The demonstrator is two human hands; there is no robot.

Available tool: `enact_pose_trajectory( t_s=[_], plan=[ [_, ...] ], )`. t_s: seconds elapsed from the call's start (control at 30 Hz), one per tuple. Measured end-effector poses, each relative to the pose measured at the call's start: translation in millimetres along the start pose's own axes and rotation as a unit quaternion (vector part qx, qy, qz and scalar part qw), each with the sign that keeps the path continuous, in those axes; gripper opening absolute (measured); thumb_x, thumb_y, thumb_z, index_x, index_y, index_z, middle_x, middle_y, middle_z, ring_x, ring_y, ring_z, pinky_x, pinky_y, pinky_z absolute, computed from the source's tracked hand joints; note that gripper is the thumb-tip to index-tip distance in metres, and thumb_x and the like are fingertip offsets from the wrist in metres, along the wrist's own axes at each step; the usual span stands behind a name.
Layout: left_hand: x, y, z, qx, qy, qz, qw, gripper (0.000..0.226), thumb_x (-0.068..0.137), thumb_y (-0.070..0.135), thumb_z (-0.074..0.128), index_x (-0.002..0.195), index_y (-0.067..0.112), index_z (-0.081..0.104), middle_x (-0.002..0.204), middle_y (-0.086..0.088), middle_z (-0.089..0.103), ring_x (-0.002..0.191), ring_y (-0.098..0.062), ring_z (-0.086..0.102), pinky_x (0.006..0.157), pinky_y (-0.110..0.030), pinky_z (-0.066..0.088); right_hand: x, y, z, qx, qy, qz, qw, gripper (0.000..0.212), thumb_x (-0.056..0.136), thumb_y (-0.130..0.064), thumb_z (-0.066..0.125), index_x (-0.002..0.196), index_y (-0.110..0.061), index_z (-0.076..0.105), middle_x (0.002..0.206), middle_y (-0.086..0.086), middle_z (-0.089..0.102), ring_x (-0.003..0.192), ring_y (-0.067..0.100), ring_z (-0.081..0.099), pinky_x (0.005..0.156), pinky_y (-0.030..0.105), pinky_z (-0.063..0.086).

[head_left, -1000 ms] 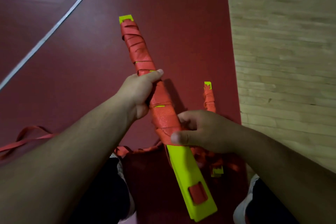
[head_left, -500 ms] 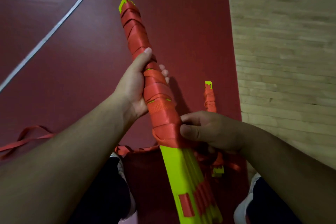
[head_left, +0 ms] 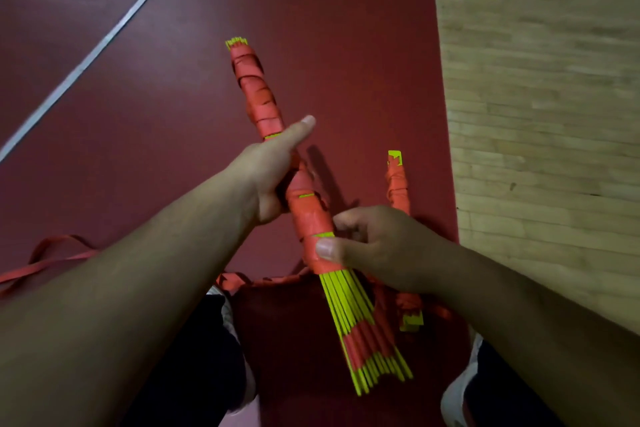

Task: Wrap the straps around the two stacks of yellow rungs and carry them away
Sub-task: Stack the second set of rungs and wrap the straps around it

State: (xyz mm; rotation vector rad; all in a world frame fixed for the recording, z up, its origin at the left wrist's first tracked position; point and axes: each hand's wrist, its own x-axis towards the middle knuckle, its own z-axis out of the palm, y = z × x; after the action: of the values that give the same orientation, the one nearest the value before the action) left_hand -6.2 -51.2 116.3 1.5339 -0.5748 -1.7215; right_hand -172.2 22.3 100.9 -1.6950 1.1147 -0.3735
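I hold a stack of yellow rungs (head_left: 349, 308) edge-on in front of me, its far half wound in red strap (head_left: 258, 94). My left hand (head_left: 266, 173) grips the wrapped middle, thumb stretched along it. My right hand (head_left: 377, 246) pinches the strap's lowest turn, thumb on top. The near ends of the rungs fan out bare, with red strap tabs across them. A second wrapped stack (head_left: 398, 184) lies on the red mat to the right, partly hidden behind my right hand.
Loose red strap (head_left: 52, 260) trails over the red mat (head_left: 173, 114) at the left. A wooden floor (head_left: 536, 80) begins right of the mat's edge. My shoes (head_left: 460, 395) and dark trousers show at the bottom.
The stack has turned in my hands from its flat face to edge-on, and its far tip has dropped lower. My left thumb now lies stretched along the wrap.
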Motion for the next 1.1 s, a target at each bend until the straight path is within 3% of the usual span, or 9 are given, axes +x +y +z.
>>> enact_pose_trajectory(
  t_s=[0.1, 0.17, 0.23, 0.37, 0.5, 0.67, 0.8, 0.93, 1.1],
  plan=[
    [6, 0, -1, -0.031, 0.016, 0.026, 0.999, 0.026, 0.087, 0.029, 0.075, 0.084, 0.016, 0.054, 0.064, -0.003, 0.049, 0.046, -0.015, 0.053, 0.047, -0.031, 0.054, 1, -1, 1, 0.024, 0.048, 0.011, 0.999, 0.066, 0.071, -0.074, 0.056, 0.095, -0.014, 0.066, 0.071, 0.002, 0.062, 0.063, 0.009, 0.053, 0.066, 0.044, 0.050],
    [8, 5, -4, -0.061, -0.003, 0.031, 0.998, 0.018, 0.090, 0.022, 0.071, 0.088, 0.016, 0.055, 0.068, -0.002, 0.051, 0.053, -0.013, 0.053, 0.049, -0.027, 0.054, 2, -1, -8, 0.093, 0.024, 0.036, 0.995, 0.076, 0.065, -0.082, 0.064, 0.112, -0.023, 0.064, 0.087, 0.001, 0.072, 0.075, 0.009, 0.065, 0.073, 0.041, 0.054],
    [7, 10, -5, -0.096, -0.022, 0.044, 0.994, 0.010, 0.093, 0.015, 0.065, 0.088, 0.016, 0.056, 0.070, -0.001, 0.054, 0.056, -0.012, 0.053, 0.056, -0.026, 0.054, -2, -3, -21, 0.097, -0.028, 0.045, 0.994, 0.076, 0.065, -0.073, 0.070, 0.123, -0.026, 0.059, 0.079, 0.000, 0.070, 0.065, 0.007, 0.062, 0.061, 0.034, 0.049],
    [4, 15, -9, -0.111, -0.036, 0.061, 0.991, 0.010, 0.094, 0.012, 0.061, 0.086, 0.016, 0.057, 0.071, -0.001, 0.055, 0.056, -0.012, 0.054, 0.058, -0.027, 0.053, -6, -4, -39, 0.084, -0.095, 0.052, 0.990, 0.058, 0.060, -0.063, 0.080, 0.098, -0.022, 0.069, 0.076, 0.009, 0.073, 0.065, 0.017, 0.066, 0.063, 0.034, 0.052],
    [4, 19, -13, -0.131, -0.068, 0.056, 0.987, 0.010, 0.094, 0.014, 0.061, 0.088, 0.017, 0.054, 0.073, -0.001, 0.055, 0.057, -0.012, 0.055, 0.060, -0.028, 0.053, -10, -6, -43, 0.100, -0.096, 0.032, 0.990, 0.032, 0.072, -0.053, 0.072, 0.076, -0.021, 0.071, 0.058, 0.005, 0.061, 0.048, 0.011, 0.052, 0.048, 0.023, 0.042],
    [5, 16, -13, -0.148, -0.104, 0.032, 0.983, 0.008, 0.093, 0.016, 0.061, 0.092, 0.016, 0.053, 0.076, -0.002, 0.055, 0.059, -0.012, 0.056, 0.060, -0.028, 0.054, -13, -14, -42, 0.226, -0.041, -0.008, 0.973, 0.017, 0.088, -0.030, 0.066, 0.072, -0.026, 0.069, 0.050, 0.006, 0.054, 0.038, 0.013, 0.045, 0.038, 0.020, 0.039],
    [4, 12, -9, -0.155, -0.106, 0.031, 0.982, 0.010, 0.092, 0.015, 0.063, 0.092, 0.015, 0.052, 0.074, -0.002, 0.056, 0.059, -0.012, 0.055, 0.059, -0.028, 0.053, -8, -16, -37, 0.282, -0.013, -0.019, 0.959, 0.014, 0.085, -0.029, 0.067, 0.071, -0.027, 0.069, 0.061, 0.034, 0.041, 0.037, 0.012, 0.034, 0.036, 0.020, 0.031],
    [2, 7, -3, -0.114, -0.071, 0.055, 0.989, 0.008, 0.092, 0.012, 0.062, 0.088, 0.013, 0.055, 0.070, -0.002, 0.057, 0.057, -0.013, 0.055, 0.057, -0.027, 0.053, -11, -23, -34, 0.288, 0.013, -0.015, 0.958, 0.010, 0.079, -0.027, 0.063, 0.071, -0.020, 0.065, 0.044, 0.006, 0.039, 0.035, 0.011, 0.032, 0.038, 0.024, 0.028],
    [-2, 16, -5, -0.186, -0.146, 0.022, 0.972, 0.008, 0.092, 0.011, 0.051, 0.084, 0.012, 0.049, 0.074, -0.004, 0.053, 0.060, -0.013, 0.053, 0.060, -0.025, 0.052, -12, -19, -41, 0.230, -0.033, 0.061, 0.971, 0.014, 0.078, -0.031, 0.061, 0.067, -0.023, 0.063, 0.046, 0.005, 0.038, 0.034, 0.010, 0.027, 0.034, 0.017, 0.023]
  ],
)
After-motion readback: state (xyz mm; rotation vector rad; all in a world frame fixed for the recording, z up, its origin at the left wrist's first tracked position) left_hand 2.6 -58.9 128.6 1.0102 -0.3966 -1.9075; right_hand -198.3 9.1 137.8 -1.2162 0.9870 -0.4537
